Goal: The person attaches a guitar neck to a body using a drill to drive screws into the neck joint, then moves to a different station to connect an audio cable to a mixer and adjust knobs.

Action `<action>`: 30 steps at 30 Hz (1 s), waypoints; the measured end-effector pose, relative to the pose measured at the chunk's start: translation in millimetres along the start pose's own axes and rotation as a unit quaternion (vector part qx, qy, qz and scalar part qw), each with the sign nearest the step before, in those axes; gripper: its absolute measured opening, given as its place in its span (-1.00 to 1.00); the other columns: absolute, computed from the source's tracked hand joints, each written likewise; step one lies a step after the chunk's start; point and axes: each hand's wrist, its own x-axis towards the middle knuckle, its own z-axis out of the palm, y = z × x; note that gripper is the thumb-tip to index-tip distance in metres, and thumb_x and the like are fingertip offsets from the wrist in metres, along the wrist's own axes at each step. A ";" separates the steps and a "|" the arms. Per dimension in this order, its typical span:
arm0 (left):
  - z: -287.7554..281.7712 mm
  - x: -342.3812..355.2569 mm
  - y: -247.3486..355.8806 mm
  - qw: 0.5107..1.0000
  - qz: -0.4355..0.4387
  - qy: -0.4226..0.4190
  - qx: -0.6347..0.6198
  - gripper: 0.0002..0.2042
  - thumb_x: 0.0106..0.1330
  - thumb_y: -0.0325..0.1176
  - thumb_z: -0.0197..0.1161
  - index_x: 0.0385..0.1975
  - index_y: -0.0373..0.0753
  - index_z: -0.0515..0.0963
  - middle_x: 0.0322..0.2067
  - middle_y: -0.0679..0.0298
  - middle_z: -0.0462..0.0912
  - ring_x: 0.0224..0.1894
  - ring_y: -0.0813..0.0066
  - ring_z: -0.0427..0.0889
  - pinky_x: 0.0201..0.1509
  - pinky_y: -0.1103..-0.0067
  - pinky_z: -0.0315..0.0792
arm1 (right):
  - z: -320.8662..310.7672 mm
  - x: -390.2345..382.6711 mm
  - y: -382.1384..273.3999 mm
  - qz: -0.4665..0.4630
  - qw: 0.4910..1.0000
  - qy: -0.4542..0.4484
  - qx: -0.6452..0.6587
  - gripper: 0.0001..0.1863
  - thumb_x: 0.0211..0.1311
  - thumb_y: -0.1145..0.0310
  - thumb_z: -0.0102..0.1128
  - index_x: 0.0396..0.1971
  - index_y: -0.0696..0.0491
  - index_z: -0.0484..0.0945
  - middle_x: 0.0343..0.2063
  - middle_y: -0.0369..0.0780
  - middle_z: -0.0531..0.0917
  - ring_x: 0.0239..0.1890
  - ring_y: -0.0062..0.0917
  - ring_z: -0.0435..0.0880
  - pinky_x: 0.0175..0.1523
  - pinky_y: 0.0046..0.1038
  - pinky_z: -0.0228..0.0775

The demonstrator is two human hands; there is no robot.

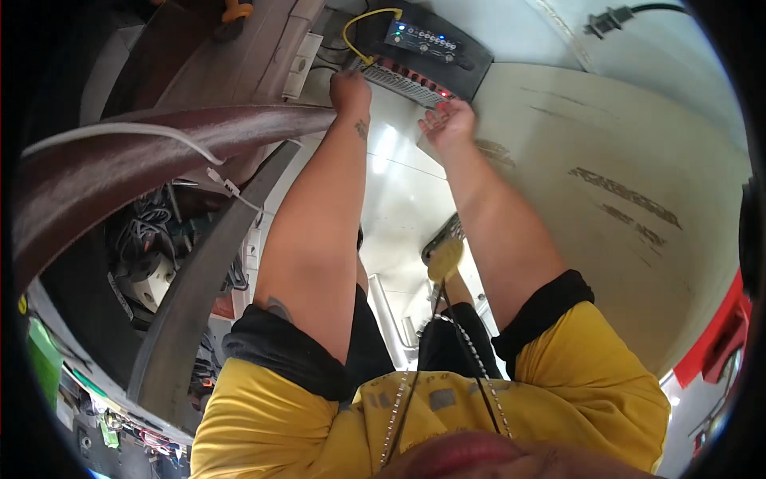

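Grille-fronted box (400,85): far end of the view, between the two hands. Reached forward with both forearms extended. Left hand (351,89) curled beside the box's left end; cannot tell whether gripping anything. Right hand (448,123) palm showing, fingers loosely apart, close by the right end. Along the box, a row of reddish knobs (411,76) and a glowing red light (444,94); above, a black panel (421,41) with blue and green lights, plus a yellow cable (345,33).

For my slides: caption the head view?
Bare left hand and open right hand near opposite ends of a dark box with perforated grey front, thin yellow cable arching beside its blue-lit panel.
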 end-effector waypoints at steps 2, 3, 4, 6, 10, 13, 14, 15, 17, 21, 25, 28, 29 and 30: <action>4.1 12.4 3.0 0.995 0.022 0.028 0.092 -0.70 0.30 -0.29 0.13 -0.31 -0.42 0.70 -0.27 -0.19 0.73 -0.12 -0.20 0.72 -0.04 0.17 0.52 | 7.4 6.4 -3.4 0.003 0.999 -0.022 0.025 -0.55 0.22 0.10 0.13 0.05 0.00 0.44 0.20 -0.20 0.38 0.47 -0.14 0.16 0.56 0.11 -0.19; 3.1 18.1 1.8 0.995 0.020 0.030 0.094 -0.70 0.30 -0.29 0.13 -0.31 -0.42 0.70 -0.27 -0.19 0.73 -0.12 -0.20 0.72 -0.04 0.17 0.52 | 10.1 9.1 -4.0 0.002 0.998 -0.046 0.052 -0.57 0.22 0.10 0.13 0.03 -0.02 0.44 0.20 -0.22 0.36 0.47 -0.15 0.15 0.57 0.12 -0.22; 1.8 23.5 1.1 0.995 0.038 0.026 0.087 -0.70 0.29 -0.28 0.15 -0.31 -0.39 0.72 -0.27 -0.18 0.74 -0.13 -0.18 0.73 -0.04 0.16 0.53 | 12.7 10.9 -3.0 0.005 0.998 -0.046 0.050 -0.57 0.22 0.10 0.13 0.03 -0.02 0.44 0.20 -0.22 0.36 0.47 -0.15 0.15 0.57 0.12 -0.22; 2.1 32.1 1.7 0.995 0.056 0.025 0.082 -0.71 0.29 -0.26 0.16 -0.32 -0.37 0.73 -0.27 -0.17 0.74 -0.13 -0.16 0.74 -0.05 0.16 0.53 | 16.7 12.3 -1.3 0.008 0.994 -0.075 0.080 -0.54 0.20 0.07 0.14 0.04 -0.03 0.44 0.25 -0.24 0.31 0.48 -0.17 0.10 0.58 0.09 -0.25; 7.0 36.1 4.7 0.996 0.061 0.008 0.061 -0.70 0.27 -0.17 0.27 -0.36 -0.32 0.76 -0.28 -0.11 0.77 -0.16 -0.08 0.76 -0.08 0.20 0.55 | 14.9 14.0 3.9 0.009 0.996 -0.022 0.084 -0.52 0.23 0.07 0.12 0.08 -0.01 0.43 0.20 -0.23 0.38 0.44 -0.19 0.18 0.52 0.14 -0.10; 9.4 26.8 21.2 0.989 0.083 -0.021 0.118 -0.69 0.27 -0.11 0.33 -0.35 -0.28 0.77 -0.28 -0.06 0.78 -0.16 -0.05 0.76 -0.06 0.22 0.55 | 16.0 11.9 2.3 -0.039 0.996 0.078 -0.012 -0.56 0.22 0.15 0.16 0.04 0.05 0.49 0.10 -0.18 0.48 0.36 -0.20 0.32 0.43 0.04 0.12; 10.2 21.2 27.7 0.987 0.075 -0.048 0.137 -0.68 0.28 -0.09 0.35 -0.34 -0.26 0.76 -0.27 -0.03 0.78 -0.14 -0.03 0.76 -0.04 0.21 0.55 | 18.3 13.7 -2.2 -0.192 0.969 0.063 -0.145 -0.57 0.18 0.21 0.22 0.02 0.07 0.53 0.06 -0.14 0.53 0.30 -0.18 0.38 0.39 -0.02 0.19; 9.9 20.9 28.0 0.987 0.073 -0.047 0.137 -0.68 0.28 -0.09 0.35 -0.34 -0.26 0.76 -0.27 -0.03 0.78 -0.14 -0.03 0.76 -0.04 0.21 0.55 | 26.2 11.6 -2.8 -0.332 0.901 0.042 -0.275 -0.58 0.14 0.28 0.28 0.00 0.09 0.56 0.02 -0.10 0.57 0.24 -0.15 0.44 0.34 -0.08 0.26; 6.8 21.6 26.5 0.973 0.111 -0.016 0.203 -0.69 0.30 -0.08 0.35 -0.24 -0.23 0.74 -0.22 -0.02 0.78 -0.10 -0.04 0.75 -0.01 0.17 0.55 | 55.1 3.4 -11.2 -0.501 0.737 0.026 -0.453 -0.54 0.02 0.35 0.39 -0.01 0.12 0.61 0.05 -0.02 0.58 0.25 -0.05 0.44 0.36 -0.19 0.27; 4.4 30.7 15.7 0.972 0.139 -0.025 0.185 -0.68 0.32 -0.09 0.33 -0.12 -0.19 0.71 -0.17 -0.03 0.77 -0.06 -0.11 0.73 0.00 0.12 0.55 | 99.7 -11.2 -28.4 -0.591 0.502 -0.011 -0.631 -0.37 -0.01 0.27 0.46 0.14 0.06 0.55 0.08 0.01 0.56 0.30 -0.02 0.41 0.41 -0.08 0.23; 10.4 26.0 13.4 0.970 0.169 -0.024 0.176 -0.68 0.33 -0.15 0.28 -0.12 -0.27 0.67 -0.17 -0.11 0.74 -0.06 -0.20 0.70 0.02 0.08 0.54 | 110.1 0.1 -49.8 -0.545 0.361 -0.034 -0.756 -0.19 -0.05 0.17 0.54 0.27 -0.03 0.43 0.16 -0.05 0.55 0.30 -0.13 0.49 0.45 0.03 0.19; 1.2 26.0 8.5 0.965 0.150 0.021 0.216 -0.69 0.32 -0.20 0.25 -0.17 -0.35 0.63 -0.19 -0.17 0.73 -0.07 -0.22 0.70 0.02 0.07 0.54 | 117.7 -7.9 -44.9 -0.522 0.332 -0.041 -0.784 -0.19 -0.04 0.13 0.57 0.26 -0.05 0.43 0.16 -0.09 0.57 0.29 -0.17 0.53 0.43 0.09 0.18; -2.2 24.6 7.7 0.961 0.153 0.035 0.228 -0.70 0.31 -0.23 0.24 -0.19 -0.39 0.62 -0.20 -0.20 0.72 -0.08 -0.22 0.70 0.02 0.07 0.54 | 118.4 -10.2 -43.1 -0.526 0.326 -0.030 -0.785 -0.21 -0.03 0.11 0.58 0.24 -0.05 0.44 0.14 -0.11 0.59 0.28 -0.19 0.54 0.42 0.14 0.17; -5.4 20.7 5.8 0.961 0.152 0.036 0.230 -0.70 0.31 -0.23 0.24 -0.19 -0.39 0.62 -0.20 -0.20 0.72 -0.08 -0.22 0.70 0.02 0.07 0.54 | 119.9 -13.0 -43.4 -0.525 0.327 -0.031 -0.785 -0.21 -0.03 0.11 0.58 0.24 -0.05 0.44 0.14 -0.11 0.59 0.28 -0.19 0.54 0.42 0.14 0.17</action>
